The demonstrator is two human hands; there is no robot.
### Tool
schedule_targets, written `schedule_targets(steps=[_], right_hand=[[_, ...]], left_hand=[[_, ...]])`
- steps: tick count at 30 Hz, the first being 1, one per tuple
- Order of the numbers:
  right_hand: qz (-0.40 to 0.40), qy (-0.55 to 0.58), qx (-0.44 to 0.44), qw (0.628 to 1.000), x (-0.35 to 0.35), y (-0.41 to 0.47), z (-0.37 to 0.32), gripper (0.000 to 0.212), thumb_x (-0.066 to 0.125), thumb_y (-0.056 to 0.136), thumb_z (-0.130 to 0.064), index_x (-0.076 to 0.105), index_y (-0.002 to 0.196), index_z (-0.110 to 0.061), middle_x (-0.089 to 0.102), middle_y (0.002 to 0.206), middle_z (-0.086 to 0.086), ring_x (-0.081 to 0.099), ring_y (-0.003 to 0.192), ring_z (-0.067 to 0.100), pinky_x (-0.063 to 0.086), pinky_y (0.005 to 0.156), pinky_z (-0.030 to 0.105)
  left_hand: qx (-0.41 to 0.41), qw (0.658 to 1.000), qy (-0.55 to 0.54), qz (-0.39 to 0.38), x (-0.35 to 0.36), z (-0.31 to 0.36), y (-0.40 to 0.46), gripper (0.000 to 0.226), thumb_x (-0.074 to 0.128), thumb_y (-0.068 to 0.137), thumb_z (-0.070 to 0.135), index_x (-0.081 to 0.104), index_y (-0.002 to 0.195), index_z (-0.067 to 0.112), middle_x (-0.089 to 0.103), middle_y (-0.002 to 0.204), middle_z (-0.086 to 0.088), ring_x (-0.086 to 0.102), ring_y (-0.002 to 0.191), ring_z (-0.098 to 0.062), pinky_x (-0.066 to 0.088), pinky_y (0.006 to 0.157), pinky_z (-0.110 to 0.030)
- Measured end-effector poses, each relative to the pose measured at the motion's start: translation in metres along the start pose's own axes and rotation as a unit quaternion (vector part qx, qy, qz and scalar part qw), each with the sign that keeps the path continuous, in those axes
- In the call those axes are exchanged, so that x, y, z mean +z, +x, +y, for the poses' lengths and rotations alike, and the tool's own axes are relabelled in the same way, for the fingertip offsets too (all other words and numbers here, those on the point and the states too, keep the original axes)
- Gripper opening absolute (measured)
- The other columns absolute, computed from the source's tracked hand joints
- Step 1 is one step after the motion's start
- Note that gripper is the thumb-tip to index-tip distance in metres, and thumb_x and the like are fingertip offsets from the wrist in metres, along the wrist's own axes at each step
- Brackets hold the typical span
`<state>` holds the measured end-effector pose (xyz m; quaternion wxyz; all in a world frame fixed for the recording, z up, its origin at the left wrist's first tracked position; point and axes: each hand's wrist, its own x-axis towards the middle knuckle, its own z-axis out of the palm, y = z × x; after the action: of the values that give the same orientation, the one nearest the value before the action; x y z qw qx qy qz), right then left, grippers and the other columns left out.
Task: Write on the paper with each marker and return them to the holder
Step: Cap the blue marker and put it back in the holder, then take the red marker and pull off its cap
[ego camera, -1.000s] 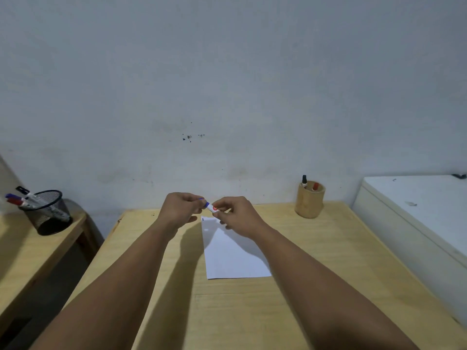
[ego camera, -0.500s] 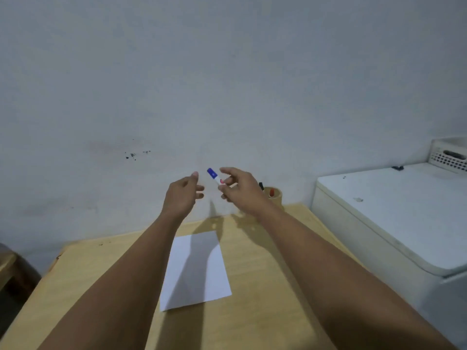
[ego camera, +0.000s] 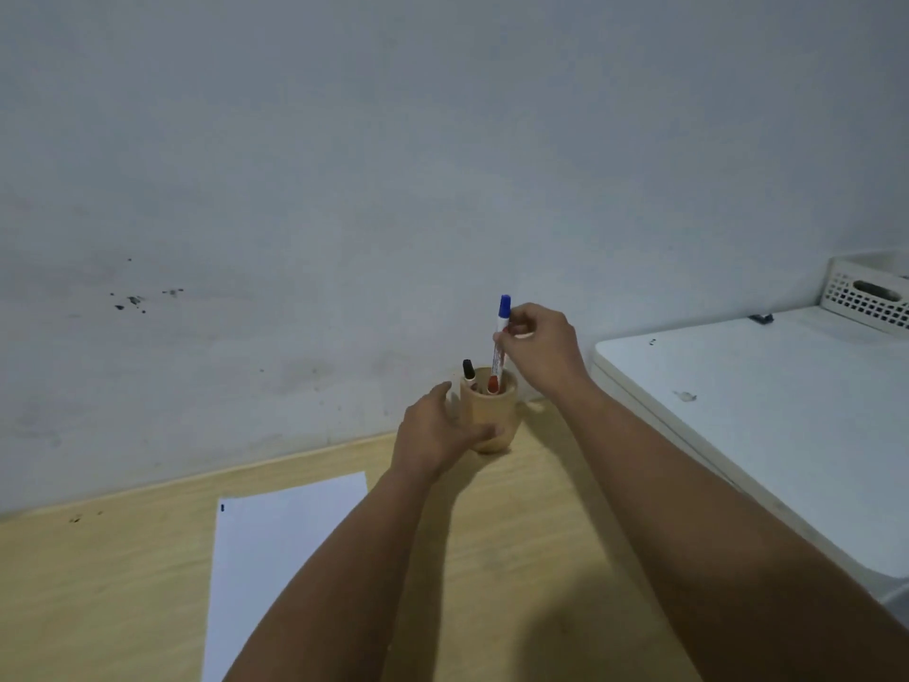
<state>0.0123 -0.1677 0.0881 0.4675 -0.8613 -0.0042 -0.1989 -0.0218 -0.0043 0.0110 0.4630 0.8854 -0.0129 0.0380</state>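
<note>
The right hand (ego camera: 541, 351) pinches a slim white marker with a blue cap (ego camera: 500, 337) between thumb and fingers (ego camera: 516, 332), gripping it just below the cap. The marker's long axis stands nearly upright, cap uppermost, and its lower end has entered the mouth of the round, light wooden holder (ego camera: 489, 411) that sits on the pale wooden counter (ego camera: 565, 509) close to the wall. Two markers already stand in the holder: one with a black cap (ego camera: 468, 370) on the left and one with a red end (ego camera: 492, 385) directly beside the descending shaft. The left hand (ego camera: 435, 435) is open, with its fingers curved loosely around the near left side of the holder; whether they press on it cannot be told. A white sheet of paper (ego camera: 275, 543) lies flat on the counter, well to the left, and bears a small blue mark (ego camera: 222, 508) near its far left corner. Judged from this, the blue marker's turn is almost finished: the drop runs straight down, and the right hand is the one placed to release.
</note>
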Motion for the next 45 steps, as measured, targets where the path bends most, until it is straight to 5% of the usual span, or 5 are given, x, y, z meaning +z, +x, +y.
schedule_targets(steps=[10, 14, 26, 35, 45], right_hand=[[-0.004, -0.022, 0.003, 1.0, 0.022, -0.019, 0.029, 0.023, 0.065, 0.098, -0.014, 0.079, 0.116, -0.019, 0.082, 0.103, 0.0, 0.076, 0.093, 0.017, 0.061, 0.094, 0.041], [0.004, -0.058, -0.063, 0.996, 0.021, -0.036, 0.034, 0.026, 0.058, 0.087, -0.038, 0.078, 0.092, -0.021, 0.078, 0.094, -0.007, 0.07, 0.086, 0.019, 0.057, 0.091, 0.052], [-0.065, -0.167, -0.076, 0.981, 0.029, -0.03, 0.042, 0.03, 0.07, 0.097, -0.052, 0.084, 0.107, -0.028, 0.074, 0.104, -0.005, 0.065, 0.105, 0.023, 0.051, 0.096, 0.048], [0.081, 0.119, -0.018, 0.989, -0.005, -0.02, -0.03, 0.01, 0.067, 0.102, -0.026, 0.07, 0.096, -0.018, 0.081, 0.082, -0.003, 0.074, 0.075, 0.02, 0.058, 0.074, 0.029], [-0.26, 0.083, -0.045, 0.961, 0.077, -0.126, -0.089, 0.017, 0.069, 0.104, -0.023, 0.082, 0.104, -0.012, 0.074, 0.085, 0.002, 0.062, 0.065, 0.009, 0.044, 0.053, 0.01]], left_hand=[[0.014, 0.993, -0.112, 0.031, 0.046, -0.02, 0.01, 0.074, 0.092, 0.065, 0.027, 0.058, 0.129, 0.042, 0.075, 0.111, 0.015, 0.074, 0.098, -0.009, 0.065, 0.08, -0.038], [0.026, 0.994, -0.104, 0.036, 0.045, -0.017, 0.01, 0.066, 0.089, 0.077, 0.026, 0.057, 0.134, 0.032, 0.067, 0.1, 0.02, 0.067, 0.087, 0.0, 0.053, 0.069, -0.014], [0.037, 0.997, -0.059, 0.044, 0.04, -0.014, 0.009, 0.058, 0.08, 0.08, 0.042, 0.058, 0.133, 0.029, 0.074, 0.11, 0.009, 0.073, 0.102, -0.016, 0.06, 0.086, -0.037], [0.035, 0.995, 0.048, 0.075, -0.008, -0.004, -0.007, 0.062, 0.072, 0.087, 0.048, 0.058, 0.141, 0.021, 0.068, 0.137, 0.0, 0.066, 0.121, -0.023, 0.055, 0.098, -0.043], [0.023, 0.987, -0.02, 0.157, -0.159, -0.019, -0.099, 0.072, 0.037, 0.098, 0.071, 0.068, 0.082, 0.008, 0.07, 0.082, -0.013, 0.063, 0.074, -0.027, 0.052, 0.073, -0.045]])
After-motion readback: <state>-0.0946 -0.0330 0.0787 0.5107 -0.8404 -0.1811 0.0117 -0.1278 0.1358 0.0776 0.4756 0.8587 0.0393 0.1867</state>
